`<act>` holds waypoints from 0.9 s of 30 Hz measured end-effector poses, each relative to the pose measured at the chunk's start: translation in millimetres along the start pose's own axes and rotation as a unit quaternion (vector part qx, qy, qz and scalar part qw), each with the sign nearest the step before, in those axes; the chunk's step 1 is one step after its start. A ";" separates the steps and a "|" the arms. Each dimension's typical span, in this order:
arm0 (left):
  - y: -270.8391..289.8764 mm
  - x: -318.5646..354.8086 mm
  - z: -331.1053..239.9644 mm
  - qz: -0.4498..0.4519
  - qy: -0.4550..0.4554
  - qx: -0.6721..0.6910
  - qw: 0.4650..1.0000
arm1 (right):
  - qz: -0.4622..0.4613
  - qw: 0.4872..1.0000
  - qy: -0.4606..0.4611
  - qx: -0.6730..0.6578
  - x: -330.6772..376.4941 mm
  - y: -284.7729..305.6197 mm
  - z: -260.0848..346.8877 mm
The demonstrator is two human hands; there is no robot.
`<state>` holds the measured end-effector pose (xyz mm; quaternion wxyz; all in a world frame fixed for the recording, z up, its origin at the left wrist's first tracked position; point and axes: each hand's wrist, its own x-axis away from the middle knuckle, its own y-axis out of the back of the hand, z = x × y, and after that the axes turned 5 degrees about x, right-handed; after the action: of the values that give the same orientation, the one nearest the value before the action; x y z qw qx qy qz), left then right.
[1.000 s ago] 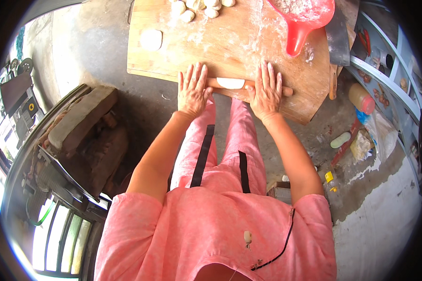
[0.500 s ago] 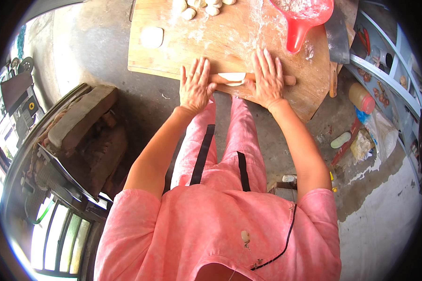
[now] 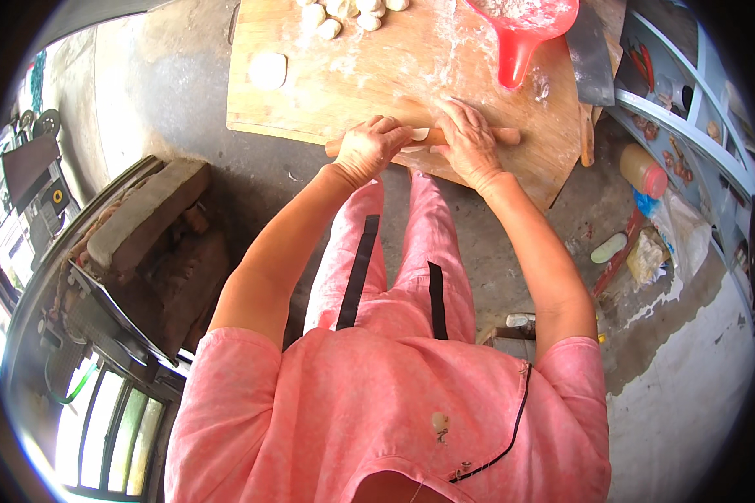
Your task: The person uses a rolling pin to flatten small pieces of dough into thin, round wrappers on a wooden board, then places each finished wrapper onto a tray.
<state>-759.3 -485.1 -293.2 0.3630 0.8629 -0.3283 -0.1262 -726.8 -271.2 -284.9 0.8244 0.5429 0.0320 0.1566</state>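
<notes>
A thin wooden rolling pin (image 3: 507, 136) lies crosswise near the front edge of a floury wooden board (image 3: 335, 101). Under and around its middle shows a pale piece of dough (image 3: 420, 134), partly hidden by my fingers. My left hand (image 3: 372, 151) is curled over the pin to the left of the dough. On the other side, my right hand (image 3: 471, 144) bends over the pin, its fingers close together and the thumb near the dough. A flat round dough wrapper (image 3: 268, 70) rests at the board's left. Several small dough lumps (image 3: 329, 29) sit at the far side.
A red handled scoop (image 3: 516, 59) of flour stands at the board's far right, beside a cleaver (image 3: 591, 71) with a wooden handle. Right of the board is a blue shelf (image 3: 688, 126). A dark stove-like block (image 3: 147, 218) stands on the left. A jar (image 3: 643, 172) lies on the floor.
Both hands have gone from flat, stretched fingers to curled ones and have come closer together over the dough. More of the pin's left end shows. The view has shifted slightly.
</notes>
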 end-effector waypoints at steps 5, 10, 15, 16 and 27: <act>-1.1 -9.1 -5.0 0.048 0.301 0.073 0.950 | 0.016 0.999 -0.035 0.037 5.4 8.0 13.0; -1.0 -10.8 7.3 -0.116 0.453 0.567 0.678 | -0.074 0.996 -0.009 0.055 22.4 10.9 30.4; 20.0 3.0 37.0 -0.135 0.416 0.616 0.655 | -0.015 0.999 -0.050 0.015 54.0 0.9 35.6; 29.7 4.4 42.1 -0.145 0.416 0.598 0.669 | -0.011 0.998 -0.066 0.009 59.7 1.1 37.8; 105.5 41.2 147.9 -0.412 0.494 0.164 0.748 | -0.008 0.999 -0.052 -0.011 86.4 -8.8 49.7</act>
<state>-845.9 -647.6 -321.8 0.2404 0.9025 0.2684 0.2359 -631.8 -293.1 -262.4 0.8321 0.5410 -0.0085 0.1219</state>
